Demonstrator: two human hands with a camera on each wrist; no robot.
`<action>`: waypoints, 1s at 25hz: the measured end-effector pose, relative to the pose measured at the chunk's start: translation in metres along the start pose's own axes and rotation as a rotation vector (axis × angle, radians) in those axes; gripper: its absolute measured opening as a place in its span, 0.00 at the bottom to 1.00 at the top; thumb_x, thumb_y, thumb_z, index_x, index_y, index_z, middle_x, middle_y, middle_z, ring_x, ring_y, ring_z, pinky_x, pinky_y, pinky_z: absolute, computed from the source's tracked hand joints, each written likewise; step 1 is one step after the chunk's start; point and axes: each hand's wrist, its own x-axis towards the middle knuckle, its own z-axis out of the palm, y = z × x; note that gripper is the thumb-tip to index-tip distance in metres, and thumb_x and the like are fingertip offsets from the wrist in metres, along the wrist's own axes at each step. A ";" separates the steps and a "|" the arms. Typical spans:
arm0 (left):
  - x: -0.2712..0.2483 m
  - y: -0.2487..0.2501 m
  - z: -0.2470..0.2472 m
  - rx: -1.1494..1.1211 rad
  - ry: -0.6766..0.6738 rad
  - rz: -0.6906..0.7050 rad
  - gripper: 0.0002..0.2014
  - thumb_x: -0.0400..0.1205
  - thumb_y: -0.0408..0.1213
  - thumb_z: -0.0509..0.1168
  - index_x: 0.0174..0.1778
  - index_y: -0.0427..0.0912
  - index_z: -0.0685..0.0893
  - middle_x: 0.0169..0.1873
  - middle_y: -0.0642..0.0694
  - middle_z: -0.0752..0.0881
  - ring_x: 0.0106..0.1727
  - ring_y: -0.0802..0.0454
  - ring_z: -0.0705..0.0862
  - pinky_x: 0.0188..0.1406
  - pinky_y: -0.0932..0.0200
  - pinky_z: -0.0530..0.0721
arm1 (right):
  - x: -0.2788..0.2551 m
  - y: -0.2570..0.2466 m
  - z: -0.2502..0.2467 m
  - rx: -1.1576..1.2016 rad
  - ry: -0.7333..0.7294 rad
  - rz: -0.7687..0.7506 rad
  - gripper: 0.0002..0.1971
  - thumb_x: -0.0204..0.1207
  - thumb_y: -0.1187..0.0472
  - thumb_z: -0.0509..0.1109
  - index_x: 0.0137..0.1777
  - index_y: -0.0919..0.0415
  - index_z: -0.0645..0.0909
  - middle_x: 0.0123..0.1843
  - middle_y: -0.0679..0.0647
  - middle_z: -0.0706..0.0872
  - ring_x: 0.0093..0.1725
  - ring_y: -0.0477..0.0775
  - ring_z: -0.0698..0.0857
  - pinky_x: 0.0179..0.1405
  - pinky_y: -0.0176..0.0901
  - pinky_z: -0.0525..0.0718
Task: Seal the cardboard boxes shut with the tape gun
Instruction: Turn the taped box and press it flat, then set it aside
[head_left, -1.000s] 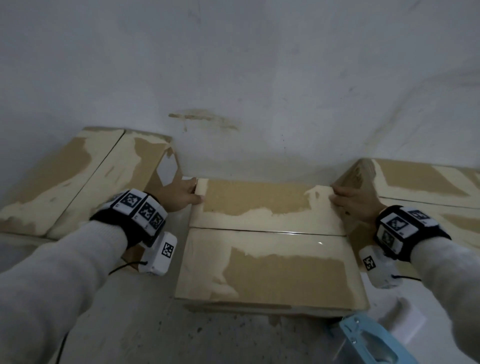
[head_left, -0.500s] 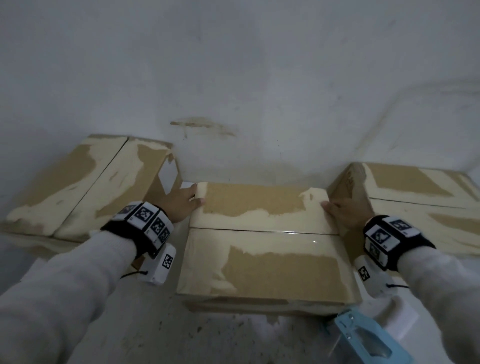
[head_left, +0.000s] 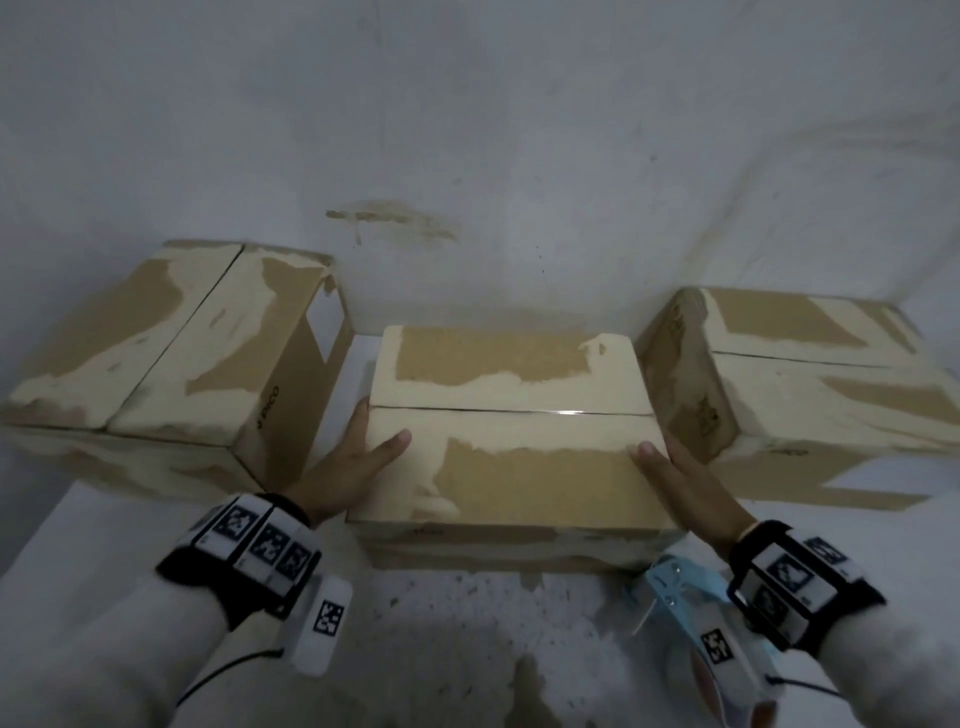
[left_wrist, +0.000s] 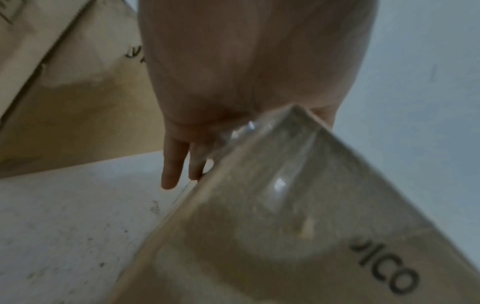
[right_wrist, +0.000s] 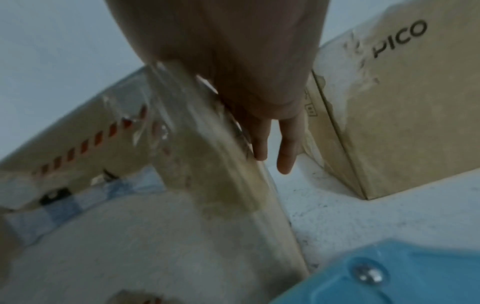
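Note:
The middle cardboard box lies flaps shut, with a glossy strip along its seam. My left hand presses flat against its left side, thumb lying on the top. My right hand mirrors it on the right side. In the left wrist view the straight fingers point down beside the box wall. The right wrist view shows fingers stretched along the taped box side. A blue tape gun lies on the floor under my right wrist, also seen as the tape gun up close.
A larger box stands to the left and another box to the right, each a narrow gap from the middle one. A white wall rises just behind all three. Speckled white floor lies in front.
Both hands have slid from the box's far corners back along its sides toward me, thumbs now on the near flap. The tape gun now sits directly under my right wrist.

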 end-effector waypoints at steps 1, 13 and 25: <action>0.007 0.001 0.003 -0.011 0.047 0.023 0.36 0.81 0.54 0.59 0.82 0.53 0.49 0.76 0.58 0.64 0.78 0.54 0.64 0.79 0.52 0.61 | 0.004 -0.001 0.003 0.019 0.016 -0.003 0.23 0.82 0.45 0.56 0.73 0.51 0.70 0.67 0.47 0.78 0.65 0.49 0.77 0.63 0.43 0.71; 0.089 0.015 -0.014 -0.061 0.149 0.164 0.30 0.78 0.50 0.67 0.76 0.51 0.68 0.67 0.49 0.80 0.64 0.48 0.81 0.71 0.39 0.75 | 0.072 -0.011 0.009 0.048 0.213 0.026 0.22 0.84 0.49 0.55 0.71 0.60 0.74 0.62 0.54 0.80 0.59 0.54 0.77 0.60 0.44 0.71; 0.014 -0.034 -0.003 -0.327 0.164 0.240 0.31 0.66 0.58 0.72 0.64 0.51 0.77 0.42 0.67 0.90 0.47 0.71 0.87 0.40 0.74 0.84 | 0.018 0.031 0.007 0.384 0.115 -0.030 0.28 0.73 0.61 0.72 0.73 0.44 0.73 0.61 0.41 0.85 0.58 0.41 0.83 0.49 0.40 0.85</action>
